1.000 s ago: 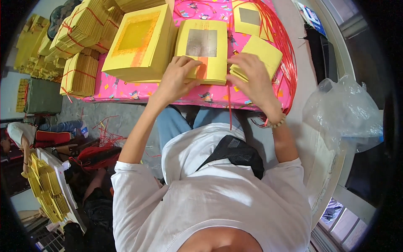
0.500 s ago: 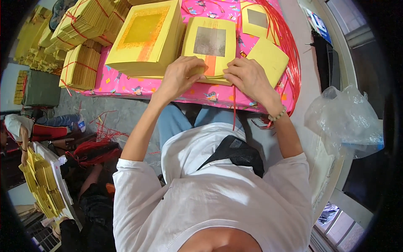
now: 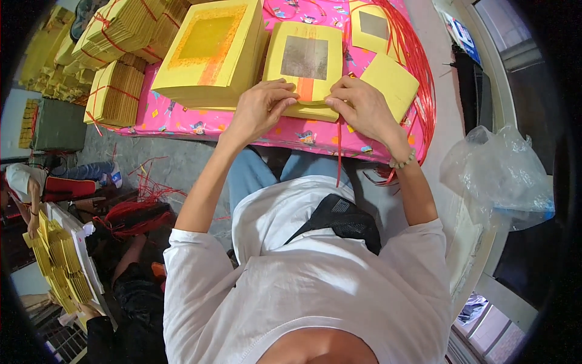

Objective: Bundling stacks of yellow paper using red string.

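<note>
A small stack of yellow paper sheets [image 3: 303,57], with a grey-silver square and an orange stripe on its top sheet, lies before me on a pink patterned cloth [image 3: 200,128]. My left hand [image 3: 262,110] pinches the near left corner of the upper sheets. At the near right corner, my right hand [image 3: 362,109] holds the same sheets between thumb and fingers. Their near edge is raised slightly, and more yellow paper [image 3: 309,111] shows below it. To the right of my right hand lies a separate yellow sheet [image 3: 393,85].
A tall yellow paper stack [image 3: 209,45] stands left of the sheets, with red-tied bundles [image 3: 113,94] beyond. Red plastic strings [image 3: 418,79] hang over the table's right side. A clear plastic bag [image 3: 500,176] lies at right. People handle yellow paper [image 3: 57,258] at lower left.
The near edge of the upper sheets has risen a little, uncovering paper beneath. My right hand has shifted slightly right and up. At lower left, other people's hands have moved around their yellow paper.
</note>
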`<state>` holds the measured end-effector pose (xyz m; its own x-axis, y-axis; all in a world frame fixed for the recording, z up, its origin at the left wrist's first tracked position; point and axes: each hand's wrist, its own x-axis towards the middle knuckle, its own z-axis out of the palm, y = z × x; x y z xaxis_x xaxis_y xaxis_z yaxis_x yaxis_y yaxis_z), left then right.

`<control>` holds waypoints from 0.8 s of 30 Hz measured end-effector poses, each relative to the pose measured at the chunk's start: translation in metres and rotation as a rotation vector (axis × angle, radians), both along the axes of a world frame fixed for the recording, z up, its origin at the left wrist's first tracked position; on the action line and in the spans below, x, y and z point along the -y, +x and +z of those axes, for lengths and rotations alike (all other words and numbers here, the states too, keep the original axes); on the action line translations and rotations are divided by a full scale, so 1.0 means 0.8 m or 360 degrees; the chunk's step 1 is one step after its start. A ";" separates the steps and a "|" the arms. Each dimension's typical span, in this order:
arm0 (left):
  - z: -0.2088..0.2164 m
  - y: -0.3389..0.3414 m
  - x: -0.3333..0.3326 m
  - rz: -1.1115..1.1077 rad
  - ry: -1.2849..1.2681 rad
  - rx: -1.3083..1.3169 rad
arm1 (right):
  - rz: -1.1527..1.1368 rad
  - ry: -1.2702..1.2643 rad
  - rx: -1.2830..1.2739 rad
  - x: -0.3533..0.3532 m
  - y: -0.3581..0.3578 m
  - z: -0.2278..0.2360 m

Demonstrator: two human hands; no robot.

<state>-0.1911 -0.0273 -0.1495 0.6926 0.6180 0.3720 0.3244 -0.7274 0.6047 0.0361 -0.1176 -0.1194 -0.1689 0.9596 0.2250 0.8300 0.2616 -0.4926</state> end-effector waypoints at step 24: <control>-0.001 0.003 0.002 0.0059 -0.0038 0.0008 | -0.0045 0.0036 -0.0075 -0.002 0.001 -0.007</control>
